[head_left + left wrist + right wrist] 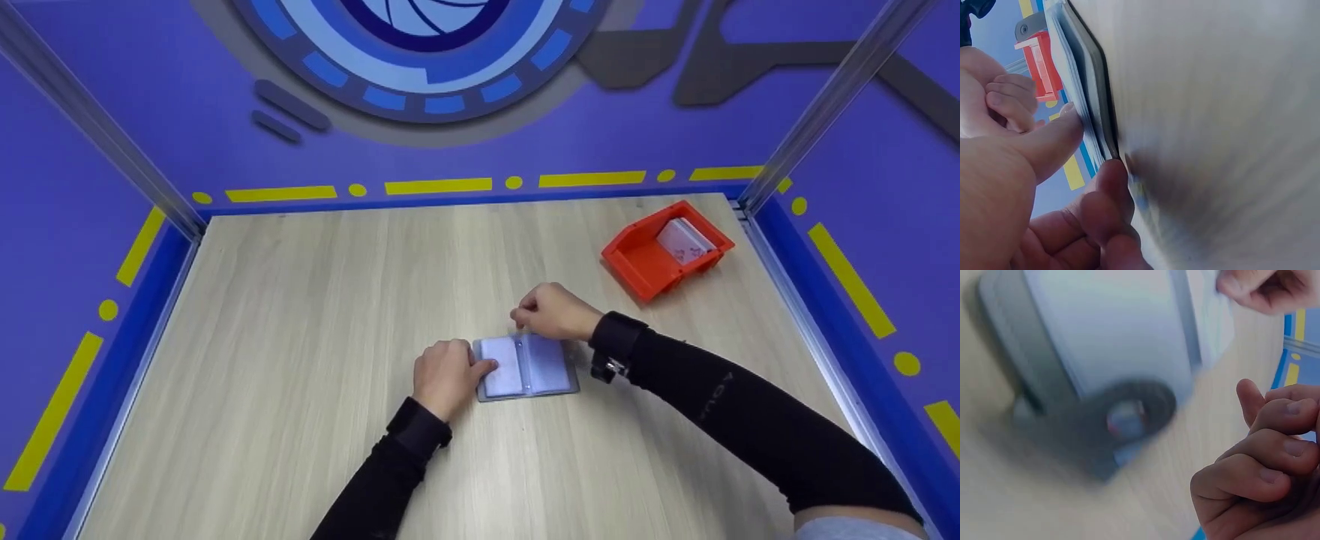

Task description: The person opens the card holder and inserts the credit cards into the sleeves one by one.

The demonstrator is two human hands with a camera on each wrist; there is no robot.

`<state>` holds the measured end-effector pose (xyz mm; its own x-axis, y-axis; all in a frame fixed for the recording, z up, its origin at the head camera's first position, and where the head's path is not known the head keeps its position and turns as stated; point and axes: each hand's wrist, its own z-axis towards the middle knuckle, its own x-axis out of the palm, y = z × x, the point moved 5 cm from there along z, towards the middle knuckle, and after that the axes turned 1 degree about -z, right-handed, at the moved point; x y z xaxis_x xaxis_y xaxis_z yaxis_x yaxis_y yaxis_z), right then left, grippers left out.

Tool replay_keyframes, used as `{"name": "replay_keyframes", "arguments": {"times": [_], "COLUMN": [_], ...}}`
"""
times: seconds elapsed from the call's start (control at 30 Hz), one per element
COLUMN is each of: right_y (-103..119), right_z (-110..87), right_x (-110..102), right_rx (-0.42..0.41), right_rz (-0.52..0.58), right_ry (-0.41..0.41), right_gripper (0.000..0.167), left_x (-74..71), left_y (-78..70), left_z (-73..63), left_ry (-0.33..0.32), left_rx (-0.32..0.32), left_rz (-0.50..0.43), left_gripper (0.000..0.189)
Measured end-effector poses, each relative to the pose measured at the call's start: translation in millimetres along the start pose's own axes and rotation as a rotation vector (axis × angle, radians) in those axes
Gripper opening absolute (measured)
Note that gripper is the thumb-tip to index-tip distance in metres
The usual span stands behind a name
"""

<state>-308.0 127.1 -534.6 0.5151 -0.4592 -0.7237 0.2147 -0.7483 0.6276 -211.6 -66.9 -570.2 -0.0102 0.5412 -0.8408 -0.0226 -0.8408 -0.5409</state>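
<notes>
A small card holder [545, 366] lies open on the table, its grey cover under pale, clear-sleeved pages. My left hand [448, 375] grips its left edge, the thumb [1061, 138] on the pages and curled fingers [1112, 185] at the cover's underside. Just past the far edge of the right-hand page, my right hand [555, 311] hovers with its fingers curled in. Nothing shows between those fingers [1266, 455] in the right wrist view. A dark rounded tab [1154, 396] with a shiny round piece appears blurred in front of the card holder there.
Toward the back right of the wooden table [300, 315] stands a red bin [645, 262] with a stack of cards [686, 240] inside. Blue panels [450, 161] with yellow marks enclose the table at the back and both sides, with metal posts at the corners.
</notes>
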Motion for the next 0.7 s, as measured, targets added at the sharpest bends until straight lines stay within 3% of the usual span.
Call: {"name": "replay_keyframes", "arguments": {"times": [0.23,0.43,0.7], "right_y": [-12.3,-24.5,-47.9], "right_z": [-11.7,-21.8,-30.5], "right_x": [-34.7,-64.9,-104.8], "right_rx": [0.086,0.089,0.128], "right_rz": [0.025,-0.011,0.048], "right_ry": [-0.023,-0.073,-0.175], "right_gripper": [0.031,0.029,0.026], "left_x": [1.7,2.3,1.5], "left_y": [0.4,0.3,0.2], "left_z": [0.4,-0.2,0.4], "left_ry": [0.02,0.021,0.006], "left_rx": [-0.021,-0.013,-0.006], "left_rz": [-0.017,-0.009,-0.002], "left_gripper": [0.046,0.047,0.046]}}
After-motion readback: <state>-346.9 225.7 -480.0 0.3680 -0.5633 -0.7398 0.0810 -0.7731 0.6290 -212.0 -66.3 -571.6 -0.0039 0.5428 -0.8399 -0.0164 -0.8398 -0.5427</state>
